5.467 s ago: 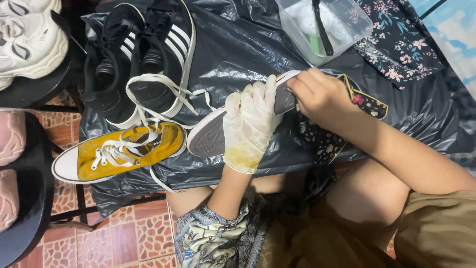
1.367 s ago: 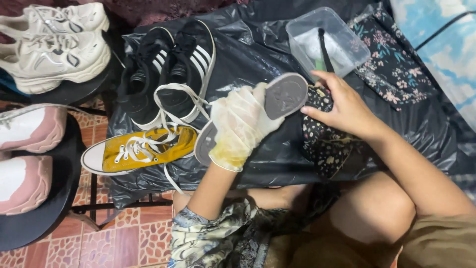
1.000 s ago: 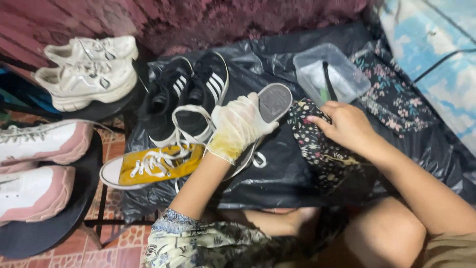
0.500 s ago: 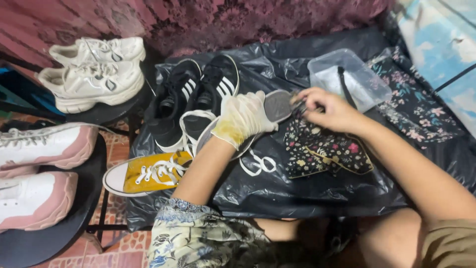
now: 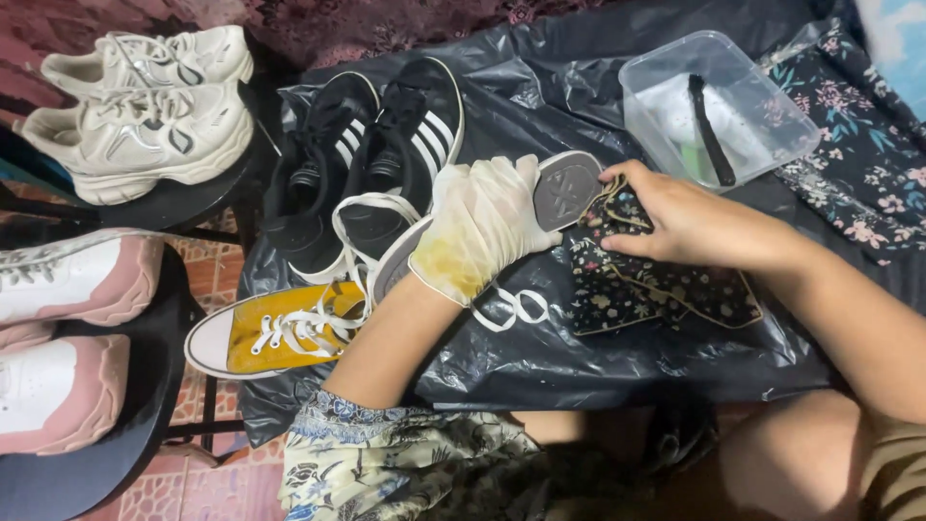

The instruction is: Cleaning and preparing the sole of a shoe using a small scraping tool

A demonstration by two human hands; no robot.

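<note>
My left hand (image 5: 482,227), in a stained pale glove, grips a sneaker turned sole-up; its grey sole (image 5: 569,188) shows beyond my fingers. My bare right hand (image 5: 680,217) holds a dark floral cloth (image 5: 641,280) bunched against the toe end of that sole. White laces (image 5: 511,307) trail from the held sneaker onto the black plastic sheet (image 5: 598,357). A yellow sneaker (image 5: 275,331) with white laces lies just left of my left forearm.
A pair of black sneakers with white stripes (image 5: 371,164) lies behind my left hand. A clear plastic tub (image 5: 714,106) holding a dark brush sits at the back right. White sneakers (image 5: 145,116) and pink-white sneakers (image 5: 68,328) rest on dark stools at the left.
The view has shifted while both hands stayed on the sole-up sneaker. My right hand has brought the floral cloth up against the sole's toe end.
</note>
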